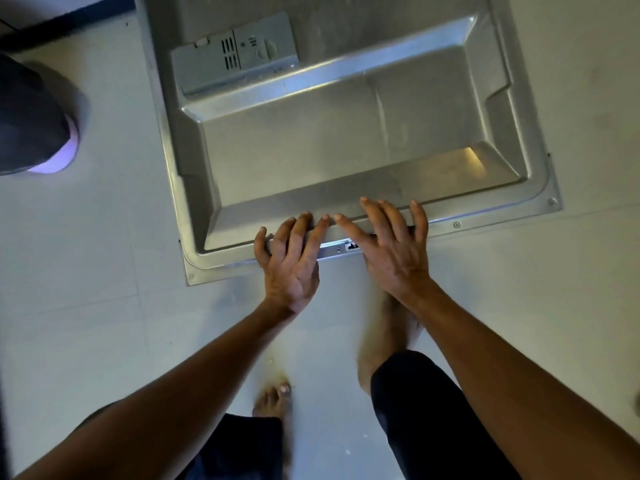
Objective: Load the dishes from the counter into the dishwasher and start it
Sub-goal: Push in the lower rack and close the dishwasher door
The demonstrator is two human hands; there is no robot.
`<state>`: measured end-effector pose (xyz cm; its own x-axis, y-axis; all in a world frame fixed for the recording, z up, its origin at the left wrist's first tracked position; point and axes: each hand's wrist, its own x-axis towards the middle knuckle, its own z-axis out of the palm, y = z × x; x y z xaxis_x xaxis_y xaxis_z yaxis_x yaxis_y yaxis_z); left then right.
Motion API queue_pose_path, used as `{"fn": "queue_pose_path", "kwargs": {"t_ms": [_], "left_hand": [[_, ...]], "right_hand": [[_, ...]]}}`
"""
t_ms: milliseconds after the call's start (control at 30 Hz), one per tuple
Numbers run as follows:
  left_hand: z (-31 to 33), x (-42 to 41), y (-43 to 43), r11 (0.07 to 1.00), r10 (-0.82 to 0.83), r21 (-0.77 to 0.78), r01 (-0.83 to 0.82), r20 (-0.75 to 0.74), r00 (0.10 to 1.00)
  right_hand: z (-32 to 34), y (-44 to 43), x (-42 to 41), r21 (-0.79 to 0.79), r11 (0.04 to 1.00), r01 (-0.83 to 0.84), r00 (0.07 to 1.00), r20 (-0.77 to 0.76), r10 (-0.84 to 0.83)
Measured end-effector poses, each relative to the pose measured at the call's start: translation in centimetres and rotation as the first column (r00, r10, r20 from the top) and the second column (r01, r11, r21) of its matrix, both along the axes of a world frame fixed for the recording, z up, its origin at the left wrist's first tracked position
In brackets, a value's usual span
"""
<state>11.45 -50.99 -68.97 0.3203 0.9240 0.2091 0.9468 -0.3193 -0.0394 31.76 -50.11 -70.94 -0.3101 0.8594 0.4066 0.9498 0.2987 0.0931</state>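
Dull steel dishwasher door [346, 140] lies open — left hand [291, 271] and right hand [394, 254] on its edge, fingers [372, 211] seemingly straight.

Pale tiled floor seen from above, under cool, dim light.

The floor [86, 271] is laid in large off-white tiles, and a thin seam [104, 301] shows only faintly. A yellowish-brown stain [273, 372] marks the tile low in the middle of the view. In the top left corner a dark strip [69, 19] runs slantwise along the floor's edge, with a paler surface beyond it. Just below it, at the left edge, sits a dark rounded object [31, 126] with a lilac rim, cut off by the frame; what it is cannot be told. The light is bluish and soft, and the shadows are blurred.
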Motion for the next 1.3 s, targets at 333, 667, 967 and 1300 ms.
{"fn": "queue_pose_path", "kwargs": {"t_ms": [333,667,967,1300], "left_hand": [[9.3,-0.5,1.1,0.996,-0.079,-0.024,0.080,0.045,0.996],[33.3,-2.7,10.1,0.951,-0.294,-0.051,0.304,0.143,0.945],[49.4,-4.6,24.6,0.940,-0.340,0.054,0.337,0.058,0.939],[57.4,-4.8,37.5,0.971,-0.220,0.101,0.215,0.040,0.975]], "right_hand": [[8.8,0.8,1.0,-0.091,0.991,-0.098,0.995,-0.004,0.098],[33.4,10.1,1.9,-0.252,0.927,-0.278,0.960,-0.093,0.263],[50.7,25.7,0.9,-0.247,0.911,-0.330,0.944,-0.070,0.323],[58.6,38.5,-0.3,-0.113,0.921,-0.373,0.927,-0.099,0.363]]}}
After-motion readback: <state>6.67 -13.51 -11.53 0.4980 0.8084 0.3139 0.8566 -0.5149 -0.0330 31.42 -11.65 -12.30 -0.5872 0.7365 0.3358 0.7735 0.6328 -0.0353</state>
